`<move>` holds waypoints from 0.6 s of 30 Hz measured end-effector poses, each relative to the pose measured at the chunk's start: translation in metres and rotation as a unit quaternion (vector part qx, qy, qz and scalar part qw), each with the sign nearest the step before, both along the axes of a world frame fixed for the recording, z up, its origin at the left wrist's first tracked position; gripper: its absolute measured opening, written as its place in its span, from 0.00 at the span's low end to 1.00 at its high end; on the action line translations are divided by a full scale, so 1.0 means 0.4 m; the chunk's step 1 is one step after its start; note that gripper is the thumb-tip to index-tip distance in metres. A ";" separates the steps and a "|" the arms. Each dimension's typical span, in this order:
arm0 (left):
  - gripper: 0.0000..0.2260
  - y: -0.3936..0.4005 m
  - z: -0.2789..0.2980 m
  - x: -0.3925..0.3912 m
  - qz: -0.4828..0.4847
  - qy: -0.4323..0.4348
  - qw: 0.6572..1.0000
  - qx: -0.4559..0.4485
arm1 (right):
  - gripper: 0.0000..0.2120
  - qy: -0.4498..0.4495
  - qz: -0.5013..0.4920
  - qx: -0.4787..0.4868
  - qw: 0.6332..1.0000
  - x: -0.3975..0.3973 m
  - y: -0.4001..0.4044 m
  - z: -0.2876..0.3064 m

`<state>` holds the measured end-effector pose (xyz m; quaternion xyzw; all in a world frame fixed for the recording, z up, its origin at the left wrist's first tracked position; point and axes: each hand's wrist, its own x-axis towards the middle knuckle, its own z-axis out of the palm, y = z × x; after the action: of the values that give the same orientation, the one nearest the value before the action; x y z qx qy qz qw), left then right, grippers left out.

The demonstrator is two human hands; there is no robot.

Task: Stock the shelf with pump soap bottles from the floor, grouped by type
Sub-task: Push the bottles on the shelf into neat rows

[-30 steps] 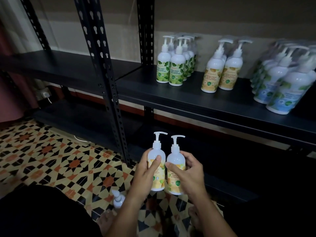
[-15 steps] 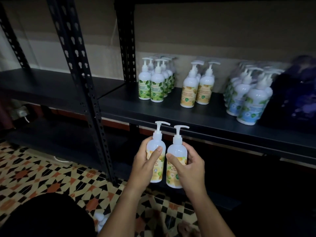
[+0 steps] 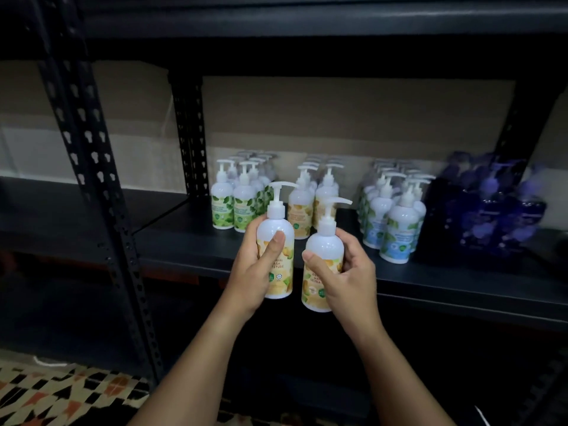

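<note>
My left hand (image 3: 255, 272) grips a white pump bottle with a yellow label (image 3: 278, 238), held upright. My right hand (image 3: 347, 272) grips a second yellow-label bottle (image 3: 322, 253), a little lower and tilted slightly right. Both hang in front of the black shelf's front edge (image 3: 430, 287). Behind them on the shelf stand groups of bottles: green-label bottles (image 3: 233, 207) at the left, yellow-label bottles (image 3: 302, 210) in the middle, blue-label bottles (image 3: 393, 222) to the right, and blurred dark purple bottles (image 3: 491, 210) at the far right.
A perforated black upright (image 3: 101, 210) stands at the left, another (image 3: 192, 142) behind the green bottles. An upper shelf (image 3: 307, 23) runs overhead. A lower shelf lies dark below. Patterned floor tiles (image 3: 61, 398) show at the bottom left.
Both hands have lifted the two yellow-label bottles from near the floor up to shelf height. The view has tilted up and shifted right, and the bottles have parted slightly.
</note>
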<state>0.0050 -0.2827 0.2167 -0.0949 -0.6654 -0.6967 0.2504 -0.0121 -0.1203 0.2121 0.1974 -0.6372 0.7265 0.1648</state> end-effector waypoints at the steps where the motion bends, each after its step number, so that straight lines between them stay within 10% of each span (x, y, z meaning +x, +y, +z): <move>1: 0.22 0.003 0.009 -0.012 -0.003 0.002 1.000 0.000 | 0.22 0.004 -0.005 0.001 1.000 -0.012 0.002 0.010; 18: 0.23 0.025 0.034 -0.114 -0.015 0.014 1.000 0.008 | 0.29 0.006 -0.044 0.111 0.993 -0.216 0.033 0.001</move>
<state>-0.0408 -0.2726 0.2303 -0.1130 -0.6550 -0.7041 0.2499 -0.0985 -0.1071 0.2124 0.1905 -0.7209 0.6424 0.1772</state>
